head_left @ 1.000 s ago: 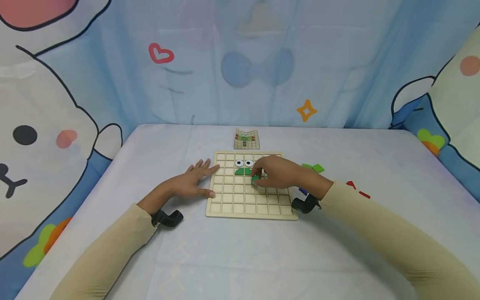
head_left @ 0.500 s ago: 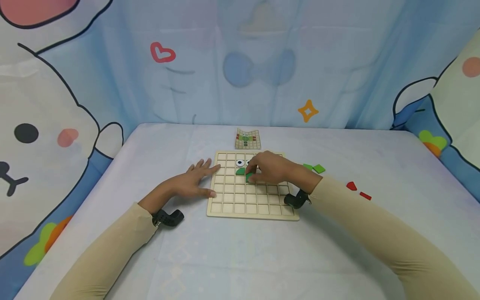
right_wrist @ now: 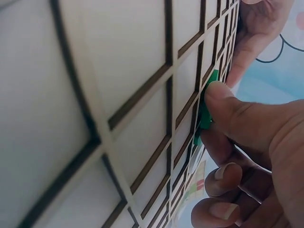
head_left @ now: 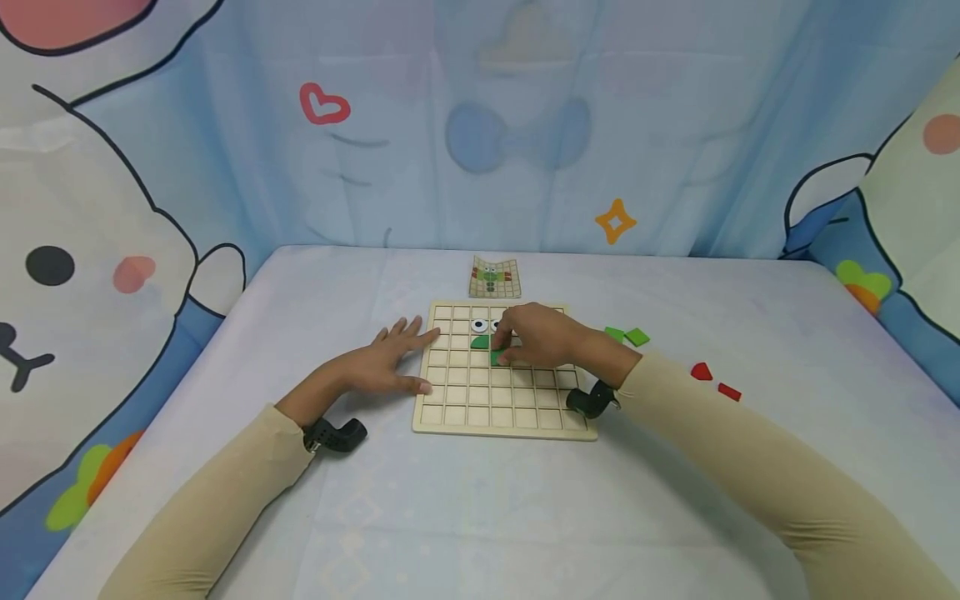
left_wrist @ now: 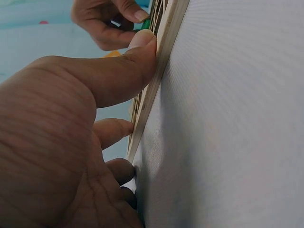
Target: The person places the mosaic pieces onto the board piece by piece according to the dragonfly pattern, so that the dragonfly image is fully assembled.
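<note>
My right hand (head_left: 543, 335) pinches a small green tile (head_left: 496, 358) between thumb and forefinger, against the cells of a wooden grid board (head_left: 480, 417). In the right wrist view, the thumb lies over the front of the green tile (right_wrist: 205, 116). Just up and left of it sits a green rounded piece (head_left: 480, 342), and above that a round eye piece (head_left: 478, 326); a second eye piece is partly covered by my right hand. My left hand (head_left: 382, 362) lies with fingers spread at the board's left side, its thumb (left_wrist: 142, 57) and a fingertip touching the edge.
Behind the board lies a small pattern card (head_left: 495, 277) with a printed grid figure. Right of the board are light green pieces (head_left: 636, 337) and, farther right, red pieces (head_left: 701, 372). A patterned cloth (head_left: 517, 167) hangs beyond the table's far edge.
My right hand has shifted slightly left with the green tile, then stayed nearly still. It now covers part of the right eye piece and the second green piece. My left hand has not moved.
</note>
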### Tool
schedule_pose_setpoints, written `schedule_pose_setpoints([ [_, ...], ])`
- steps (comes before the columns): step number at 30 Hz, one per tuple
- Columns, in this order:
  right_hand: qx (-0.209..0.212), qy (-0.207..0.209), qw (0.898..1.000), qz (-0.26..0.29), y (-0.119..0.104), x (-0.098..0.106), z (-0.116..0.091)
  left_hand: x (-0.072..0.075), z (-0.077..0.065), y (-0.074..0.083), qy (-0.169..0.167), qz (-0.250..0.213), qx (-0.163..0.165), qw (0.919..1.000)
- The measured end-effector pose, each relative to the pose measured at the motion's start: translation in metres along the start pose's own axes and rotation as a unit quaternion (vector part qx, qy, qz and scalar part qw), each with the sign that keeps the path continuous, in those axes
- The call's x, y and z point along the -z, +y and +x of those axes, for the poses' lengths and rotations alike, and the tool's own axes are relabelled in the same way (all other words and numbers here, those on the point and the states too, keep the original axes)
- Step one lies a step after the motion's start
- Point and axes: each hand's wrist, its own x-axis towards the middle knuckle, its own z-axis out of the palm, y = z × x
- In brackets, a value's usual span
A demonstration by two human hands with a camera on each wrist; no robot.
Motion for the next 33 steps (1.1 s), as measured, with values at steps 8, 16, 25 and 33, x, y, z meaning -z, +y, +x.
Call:
schedule_pose_setpoints([
  [8, 0.003, 0.002, 1.0, -0.017, -0.002, 0.002, 0.0, 0.003, -0.001, 0.002, 0.001, 0.002, -0.001, 1.0],
  [16, -0.011, 0.013, 0.999, -0.032, -0.008, 0.002, -0.003, 0.004, -0.002, 0.003, 0.004, -0.001, -0.001, 1.0],
  [25, -0.032, 0.049, 0.996, -0.061, -0.012, 0.0, -0.018, 0.001, -0.005, 0.005, 0.006, -0.01, -0.002, 0.9999],
  [33, -0.061, 0.095, 0.991, -0.073, 0.003, 0.01, -0.062, 0.001, -0.004, 0.004, 0.003, 0.0, -0.003, 1.0],
])
